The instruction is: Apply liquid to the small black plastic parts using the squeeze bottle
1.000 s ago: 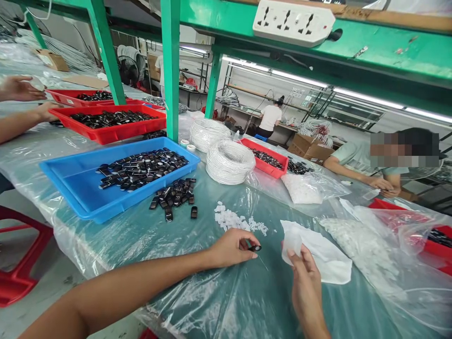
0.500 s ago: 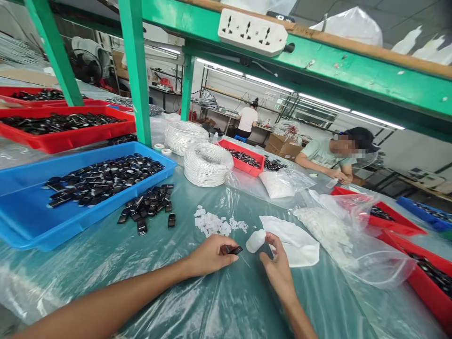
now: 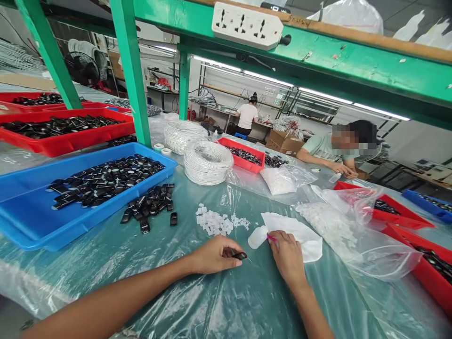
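Note:
My left hand (image 3: 221,255) is closed around a small glossy black casing (image 3: 240,255), with a thin pale strand sticking out past it. My right hand (image 3: 287,254) rests low over the table, its fingers pinched on a thin pink object (image 3: 271,238). Right at those fingertips lies a small white squeeze bottle (image 3: 257,237) on its side; whether the pink object is part of it I cannot tell. Under the right hand is a white cloth or sheet (image 3: 305,240). Beyond the left hand lie small white plastic pieces (image 3: 213,222) in a loose pile.
A blue tray (image 3: 21,216) of black casings stands left, with a heap of casings (image 3: 151,205) beside it. White cable coils (image 3: 207,162) sit farther back. Plastic bags (image 3: 332,230) and red trays (image 3: 431,268) lie right. A green post (image 3: 130,70) rises left; a co-worker (image 3: 326,150) sits opposite.
My right hand has turned palm down and its fingers have come together at the bottle's tip, where pink now shows. The left hand has shifted slightly right, still holding the black casing.

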`<state>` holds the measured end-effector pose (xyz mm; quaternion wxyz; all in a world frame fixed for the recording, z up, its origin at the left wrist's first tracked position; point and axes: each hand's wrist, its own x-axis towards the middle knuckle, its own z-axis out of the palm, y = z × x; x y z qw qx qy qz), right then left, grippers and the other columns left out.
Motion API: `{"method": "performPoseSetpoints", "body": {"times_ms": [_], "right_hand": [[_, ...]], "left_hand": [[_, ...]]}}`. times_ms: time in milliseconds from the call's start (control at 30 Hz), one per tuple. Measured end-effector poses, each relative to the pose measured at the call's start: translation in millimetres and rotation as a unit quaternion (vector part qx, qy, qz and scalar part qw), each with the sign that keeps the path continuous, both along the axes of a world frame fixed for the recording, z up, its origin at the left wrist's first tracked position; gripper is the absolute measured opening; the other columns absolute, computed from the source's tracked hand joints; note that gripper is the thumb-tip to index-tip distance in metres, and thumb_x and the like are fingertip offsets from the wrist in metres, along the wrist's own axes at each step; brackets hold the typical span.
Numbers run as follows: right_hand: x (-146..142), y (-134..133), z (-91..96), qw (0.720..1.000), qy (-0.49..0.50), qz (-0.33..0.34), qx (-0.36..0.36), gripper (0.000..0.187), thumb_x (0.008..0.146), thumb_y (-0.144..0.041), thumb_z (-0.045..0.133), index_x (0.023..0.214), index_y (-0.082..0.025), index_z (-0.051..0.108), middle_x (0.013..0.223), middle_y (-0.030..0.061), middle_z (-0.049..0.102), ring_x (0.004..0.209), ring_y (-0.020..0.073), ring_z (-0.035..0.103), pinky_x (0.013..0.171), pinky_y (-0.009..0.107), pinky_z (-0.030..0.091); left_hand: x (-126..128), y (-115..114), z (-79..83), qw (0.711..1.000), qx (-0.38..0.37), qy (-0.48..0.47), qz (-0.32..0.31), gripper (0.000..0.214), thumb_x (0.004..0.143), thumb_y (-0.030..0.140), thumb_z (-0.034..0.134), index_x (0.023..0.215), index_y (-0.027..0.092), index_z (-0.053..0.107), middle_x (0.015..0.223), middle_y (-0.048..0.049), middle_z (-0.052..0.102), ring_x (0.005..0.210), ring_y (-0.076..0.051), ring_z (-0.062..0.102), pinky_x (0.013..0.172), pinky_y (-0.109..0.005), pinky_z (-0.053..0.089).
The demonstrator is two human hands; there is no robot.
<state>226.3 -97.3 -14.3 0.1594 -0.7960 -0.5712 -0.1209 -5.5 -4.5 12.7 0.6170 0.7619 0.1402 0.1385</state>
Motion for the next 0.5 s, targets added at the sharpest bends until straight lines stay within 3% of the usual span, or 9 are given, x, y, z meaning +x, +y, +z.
{"method": "performPoseSetpoints", "body": {"times_ms": [267,500], "right_hand": [[3.4,1.5,-2.3,0.997,-0.068,0.022,-0.007,0.026,0.087,-0.019,0.039,0.101,-0.021,0.061,0.09,0.0067,0.063,0.086,0.0253,0.05,0.071,0.036,0.032],[-4.3,-5.7,13.9,0.992,-0.073,-0.068,0.075,0.03,0.091,-0.03,0.032,0.101,-0.016,0.056,0.092,0.0117,0.059,0.083,0.0267,0.05,0.066,0.036,0.033]], "left_hand": [[-2.4,0.4,4.4,0.999,0.039,0.003,-0.037,0.031,0.076,0.032,0.061,0.102,0.015,0.067,0.091,-0.0081,0.068,0.074,-0.016,0.06,0.062,-0.02,0.044],[-4.3,0.9,5.5,0.998,0.031,-0.005,-0.053,0.03,0.078,0.03,0.061,0.103,0.016,0.067,0.095,-0.0087,0.068,0.078,-0.018,0.063,0.066,-0.022,0.048]]}}
